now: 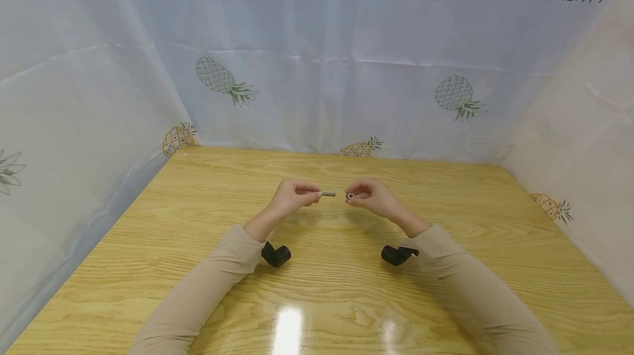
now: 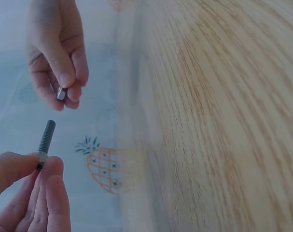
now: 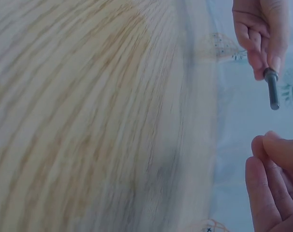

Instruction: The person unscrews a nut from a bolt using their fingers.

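Observation:
A threaded metal bolt point(image 1: 328, 194) is pinched at its head by my left hand point(image 1: 296, 196), its shank pointing across toward the other hand. My right hand point(image 1: 372, 197) pinches a small metal nut point(image 1: 350, 196) between thumb and fingertips. Bolt tip and nut are apart, with a short gap between them. From the left wrist, the bolt point(image 2: 47, 137) shows its thread and the nut point(image 2: 62, 93) sits at the right thumb's tip. In the right wrist view the bolt point(image 3: 272, 89) is visible, while the nut is hidden behind the fingers.
Both hands are above a wood-grain table point(image 1: 317, 300). A pale curtain point(image 1: 317, 107) printed with pineapples stands along its back and sides. Black curved pieces point(image 1: 276, 255) show at both wrists, beside the beige sleeves point(image 1: 213, 283).

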{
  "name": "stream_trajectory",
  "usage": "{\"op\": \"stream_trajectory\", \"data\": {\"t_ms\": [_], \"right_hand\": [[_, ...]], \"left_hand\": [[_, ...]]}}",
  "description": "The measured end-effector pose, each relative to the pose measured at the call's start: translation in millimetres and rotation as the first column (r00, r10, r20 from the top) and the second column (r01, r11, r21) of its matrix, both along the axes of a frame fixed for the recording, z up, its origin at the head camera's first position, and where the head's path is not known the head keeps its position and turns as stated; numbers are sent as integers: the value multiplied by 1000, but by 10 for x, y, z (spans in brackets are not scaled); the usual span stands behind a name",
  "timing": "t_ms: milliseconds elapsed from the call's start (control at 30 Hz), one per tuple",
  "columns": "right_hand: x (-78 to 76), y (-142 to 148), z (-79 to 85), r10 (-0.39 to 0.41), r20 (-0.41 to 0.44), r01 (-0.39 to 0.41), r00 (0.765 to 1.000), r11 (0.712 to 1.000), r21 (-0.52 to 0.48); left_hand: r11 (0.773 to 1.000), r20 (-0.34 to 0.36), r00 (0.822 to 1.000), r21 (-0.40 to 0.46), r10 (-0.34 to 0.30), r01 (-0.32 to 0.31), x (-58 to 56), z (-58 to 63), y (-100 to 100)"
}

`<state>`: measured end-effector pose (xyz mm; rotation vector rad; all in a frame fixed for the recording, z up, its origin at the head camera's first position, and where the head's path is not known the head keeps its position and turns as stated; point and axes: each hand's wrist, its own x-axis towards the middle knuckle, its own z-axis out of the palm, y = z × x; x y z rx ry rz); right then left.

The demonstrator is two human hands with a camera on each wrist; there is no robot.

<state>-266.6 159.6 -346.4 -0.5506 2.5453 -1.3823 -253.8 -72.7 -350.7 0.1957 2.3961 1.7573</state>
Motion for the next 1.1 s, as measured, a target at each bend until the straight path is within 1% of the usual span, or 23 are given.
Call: {"op": "stream_trajectory", "data": {"t_ms": [233,367,600,700,900,967,1100], "right_hand": [[-37,101,-35,37,-66,-33,997,998,56],[-47,158,-45,52,-70,-46,996,996,81],[-56,229,-78,74,-96,-62,993,990,125],[-54,241,-85,83,-89,-70,993,988,139],[-56,249,-103,66,-31,-59,997,983,173],[-62,259,-111,62,-23,-57,998,981,184],[-76,282,-129,85,-27,-78,996,976,202]], "left_hand": [[998,5,1000,-52,-25,25,-2,-18,-22],[997,4,1000,-75,-27,27,-2,-17,-32],[996,0,999,-78,-49,49,-5,-26,-46],[995,4,998,-82,-62,62,-26,-36,-41],[990,27,995,-104,-93,96,-61,-45,-50],[988,32,995,-113,-99,102,-67,-42,-56],[985,36,994,-134,-105,109,-64,-34,-66]]}}
